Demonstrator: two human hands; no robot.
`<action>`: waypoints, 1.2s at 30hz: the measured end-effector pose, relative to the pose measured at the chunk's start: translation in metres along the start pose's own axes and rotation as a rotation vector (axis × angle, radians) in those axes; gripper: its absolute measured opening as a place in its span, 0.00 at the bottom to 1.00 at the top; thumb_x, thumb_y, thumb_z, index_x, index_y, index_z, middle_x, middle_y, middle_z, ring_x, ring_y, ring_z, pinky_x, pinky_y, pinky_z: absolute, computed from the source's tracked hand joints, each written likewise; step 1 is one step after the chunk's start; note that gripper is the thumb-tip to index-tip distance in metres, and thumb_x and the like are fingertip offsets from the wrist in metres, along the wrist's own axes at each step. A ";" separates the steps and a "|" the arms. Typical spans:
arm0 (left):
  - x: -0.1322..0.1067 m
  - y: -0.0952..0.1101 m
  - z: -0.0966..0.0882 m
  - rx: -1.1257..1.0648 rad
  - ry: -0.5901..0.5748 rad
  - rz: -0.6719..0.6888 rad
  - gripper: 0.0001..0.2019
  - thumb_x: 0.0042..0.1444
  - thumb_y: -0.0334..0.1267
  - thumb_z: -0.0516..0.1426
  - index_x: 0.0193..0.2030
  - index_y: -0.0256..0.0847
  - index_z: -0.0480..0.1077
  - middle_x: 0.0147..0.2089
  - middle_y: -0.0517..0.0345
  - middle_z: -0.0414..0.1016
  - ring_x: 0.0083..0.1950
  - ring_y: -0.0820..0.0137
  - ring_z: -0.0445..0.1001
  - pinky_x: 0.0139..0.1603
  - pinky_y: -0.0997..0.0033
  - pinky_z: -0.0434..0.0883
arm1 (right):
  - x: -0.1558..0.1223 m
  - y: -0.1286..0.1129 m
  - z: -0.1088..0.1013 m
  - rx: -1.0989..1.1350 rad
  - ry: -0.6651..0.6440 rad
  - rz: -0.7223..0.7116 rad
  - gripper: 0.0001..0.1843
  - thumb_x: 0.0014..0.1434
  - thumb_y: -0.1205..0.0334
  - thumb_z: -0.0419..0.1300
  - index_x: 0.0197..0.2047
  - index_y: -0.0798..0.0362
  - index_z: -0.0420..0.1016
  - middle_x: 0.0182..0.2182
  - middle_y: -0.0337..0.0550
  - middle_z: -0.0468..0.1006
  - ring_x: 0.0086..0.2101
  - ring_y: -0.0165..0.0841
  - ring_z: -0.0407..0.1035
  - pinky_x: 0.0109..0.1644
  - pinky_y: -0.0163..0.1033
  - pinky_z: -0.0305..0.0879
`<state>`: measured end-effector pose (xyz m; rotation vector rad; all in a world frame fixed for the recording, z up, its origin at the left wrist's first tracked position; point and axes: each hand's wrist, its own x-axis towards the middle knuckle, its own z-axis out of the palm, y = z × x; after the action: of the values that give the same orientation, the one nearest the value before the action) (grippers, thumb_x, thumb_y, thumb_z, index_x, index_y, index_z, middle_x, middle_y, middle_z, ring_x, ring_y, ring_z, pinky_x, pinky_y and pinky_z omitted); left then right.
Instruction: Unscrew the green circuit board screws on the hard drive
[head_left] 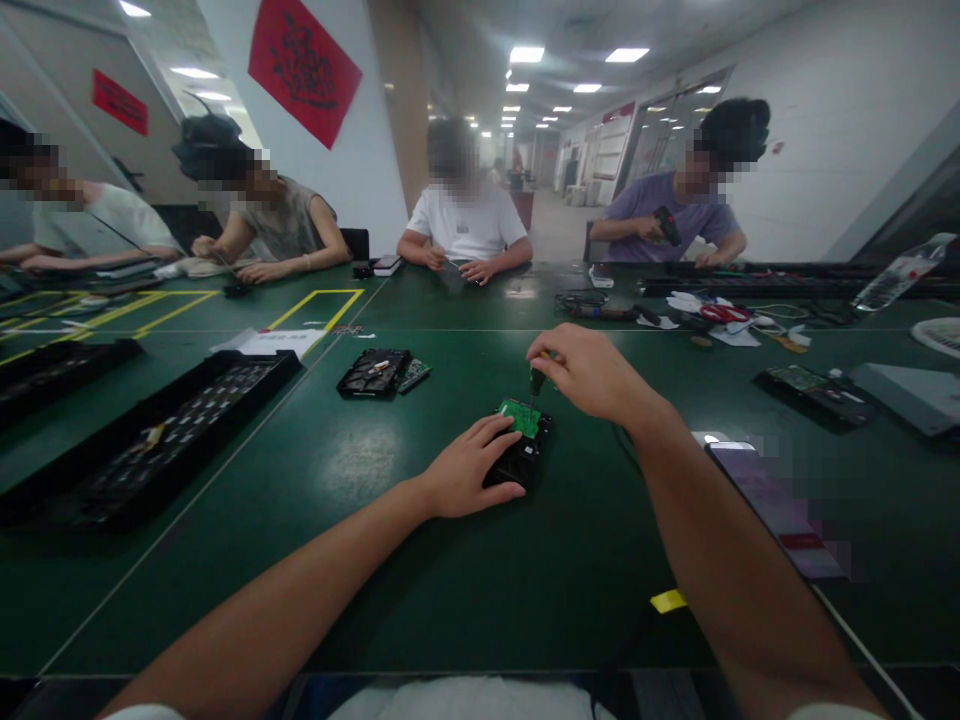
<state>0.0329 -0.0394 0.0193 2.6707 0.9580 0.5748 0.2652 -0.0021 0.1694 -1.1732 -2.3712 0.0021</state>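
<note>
A black hard drive point(525, 455) with a green circuit board point(519, 416) on top lies on the dark green table point(375, 560) in front of me. My left hand point(471, 468) grips the drive's near left side, fingers curled over it. My right hand point(589, 368) is closed around a small screwdriver point(535, 385) held upright, its tip touching the circuit board.
Another hard drive with a loose board point(381, 373) lies further back on the left. Long black trays point(161, 432) sit at left. A phone point(776, 505) and a yellow tag point(667, 600) lie at right. Several people sit along the far edge; one holds a power screwdriver point(666, 224).
</note>
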 end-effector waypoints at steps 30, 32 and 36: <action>0.000 0.000 0.000 0.014 -0.001 0.005 0.42 0.62 0.65 0.57 0.75 0.43 0.57 0.77 0.41 0.55 0.78 0.48 0.53 0.77 0.41 0.57 | 0.000 0.000 -0.001 -0.032 0.008 0.104 0.06 0.65 0.61 0.64 0.43 0.53 0.77 0.39 0.46 0.83 0.38 0.38 0.75 0.42 0.39 0.63; 0.000 0.000 0.000 0.006 0.002 0.005 0.42 0.62 0.65 0.57 0.75 0.44 0.57 0.77 0.42 0.55 0.78 0.48 0.53 0.77 0.41 0.57 | 0.000 0.000 -0.001 -0.047 0.004 0.108 0.07 0.65 0.58 0.65 0.40 0.53 0.77 0.37 0.46 0.83 0.38 0.38 0.75 0.41 0.39 0.62; 0.000 -0.001 0.000 0.002 0.003 0.001 0.42 0.62 0.65 0.58 0.75 0.44 0.57 0.77 0.42 0.55 0.78 0.47 0.53 0.77 0.41 0.57 | 0.000 -0.003 -0.003 -0.001 -0.026 0.072 0.04 0.65 0.65 0.63 0.43 0.54 0.78 0.38 0.45 0.83 0.36 0.36 0.75 0.42 0.38 0.62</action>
<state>0.0325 -0.0390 0.0192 2.6731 0.9580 0.5790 0.2638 -0.0048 0.1725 -1.2659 -2.3500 0.0400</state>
